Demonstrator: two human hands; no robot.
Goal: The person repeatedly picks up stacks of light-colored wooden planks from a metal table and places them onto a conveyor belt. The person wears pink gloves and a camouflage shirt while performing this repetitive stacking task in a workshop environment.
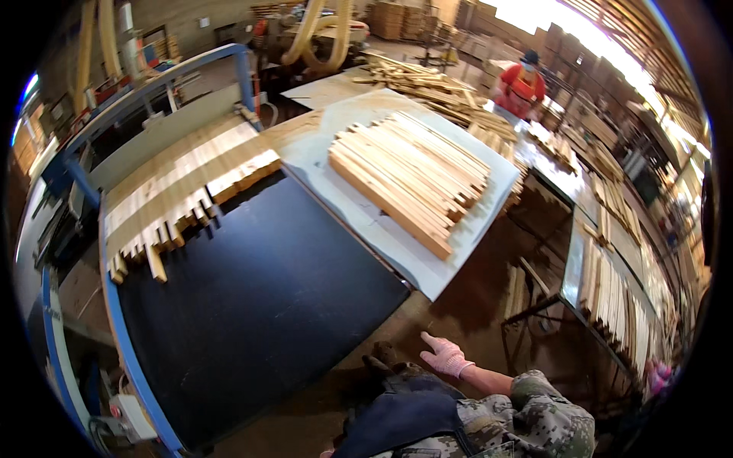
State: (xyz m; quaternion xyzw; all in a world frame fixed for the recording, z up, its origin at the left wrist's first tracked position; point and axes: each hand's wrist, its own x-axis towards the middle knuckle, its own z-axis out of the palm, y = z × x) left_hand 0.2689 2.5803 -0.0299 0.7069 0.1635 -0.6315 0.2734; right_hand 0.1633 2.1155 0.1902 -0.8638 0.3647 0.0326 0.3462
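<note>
My right hand [447, 356], in a pale pink work glove, hangs in front of my body with its fingers apart and holds nothing. It is nearest to the front corner of a pale board-topped table [434, 284], not touching it. A block of light wooden strips [412, 183] lies side by side on that table. To the left, more wooden strips [191, 172] lie on the black belt [259, 298] of a blue-framed machine [114, 286], their near ends uneven. Of my left hand, at most a small pinkish sliver [327, 453] shows at the lower edge; its fingers are hidden.
A control box [131, 417] with a red button sits at the machine's near left corner. Loose strips [439, 88] are heaped behind the table. A person in red [521, 88] stands at the far right. Metal-framed benches [573, 259] with wood strips [611, 305] run along the right.
</note>
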